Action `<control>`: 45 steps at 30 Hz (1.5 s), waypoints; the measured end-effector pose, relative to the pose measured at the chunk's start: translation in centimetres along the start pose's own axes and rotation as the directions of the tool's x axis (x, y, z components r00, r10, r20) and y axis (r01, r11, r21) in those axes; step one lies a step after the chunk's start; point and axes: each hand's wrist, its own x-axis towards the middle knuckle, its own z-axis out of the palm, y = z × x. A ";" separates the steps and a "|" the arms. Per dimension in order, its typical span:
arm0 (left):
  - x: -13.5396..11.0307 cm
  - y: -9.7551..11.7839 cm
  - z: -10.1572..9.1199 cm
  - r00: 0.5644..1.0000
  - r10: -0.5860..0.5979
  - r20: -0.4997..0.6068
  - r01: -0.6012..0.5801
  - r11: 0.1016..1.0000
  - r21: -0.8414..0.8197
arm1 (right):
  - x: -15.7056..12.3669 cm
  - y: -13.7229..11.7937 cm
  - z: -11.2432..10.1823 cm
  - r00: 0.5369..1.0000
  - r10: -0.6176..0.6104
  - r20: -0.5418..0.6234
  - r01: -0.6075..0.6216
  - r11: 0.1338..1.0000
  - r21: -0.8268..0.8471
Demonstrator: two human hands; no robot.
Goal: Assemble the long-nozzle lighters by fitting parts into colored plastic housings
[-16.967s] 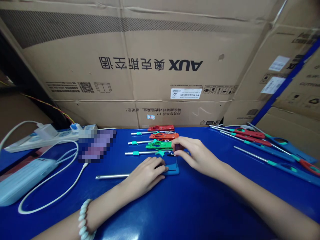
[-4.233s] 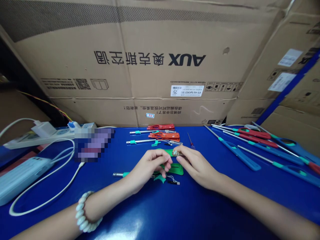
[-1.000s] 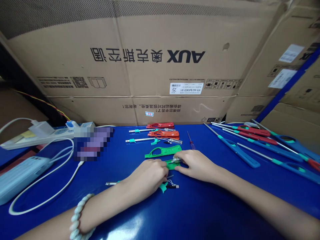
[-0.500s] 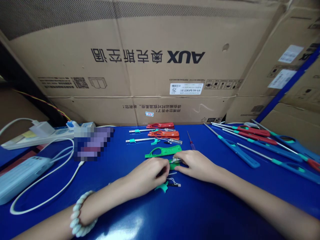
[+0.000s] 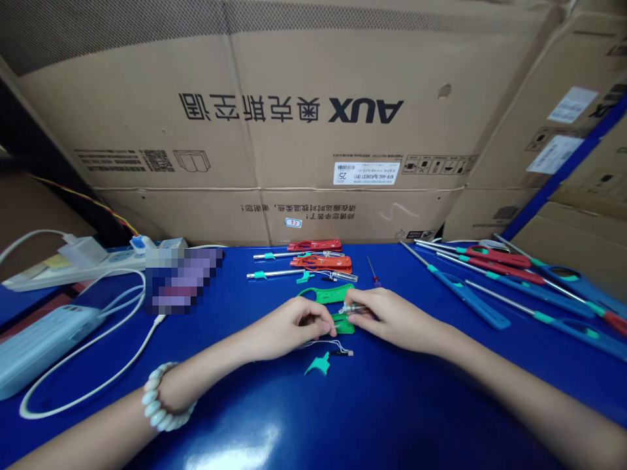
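My right hand (image 5: pixel 379 312) is closed around a small clear lighter fuel tank (image 5: pixel 351 309) with a pale metal fitting, which points left. Opposite it, my left hand (image 5: pixel 311 320) pinches a thin pale tube (image 5: pixel 337 324); its far end is hidden by the fingers. Both hands are over a green lighter handle shell half (image 5: pixel 347 324). Behind it lies another green shell half (image 5: pixel 333 294), partly covered by the left hand. A teal trigger (image 5: pixel 320 363) and a black igniter with white wires (image 5: pixel 340 353) rest on the table just in front.
Red (image 5: pixel 316 245) and orange (image 5: pixel 323 264) shells lie behind with metal rods. A screwdriver (image 5: pixel 372 271) is beyond my right hand. Several long blue and red lighters (image 5: pixel 470 297) spread at right. A power strip (image 5: pixel 117 261), power bank (image 5: pixel 49 346) and white cable stand left.
My left hand has shifted back slightly and now pinches the thin tube that lay on the table. The igniter and trigger have moved a little. The right hand still holds the fuel tank.
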 end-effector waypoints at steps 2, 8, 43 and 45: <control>0.1 0.0 0.1 1.000 0.014 -0.006 -0.014 1.000 -0.014 | -0.1 -0.1 -0.2 0.999 -0.043 0.034 0.041 0.998 0.049; 0.2 0.0 0.2 0.999 -0.006 -0.037 0.005 1.000 -0.011 | -0.2 -0.3 -0.5 0.990 -0.097 0.101 0.086 0.991 0.103; 0.2 -0.4 1.0 0.995 0.045 -0.090 -0.033 0.992 0.123 | -0.4 -0.9 0.3 0.987 -0.103 0.122 0.107 0.994 -0.025; 0.2 -0.4 1.0 0.995 0.046 -0.094 -0.034 0.992 0.125 | -0.4 -1.0 0.2 0.987 -0.102 0.124 0.106 0.994 -0.025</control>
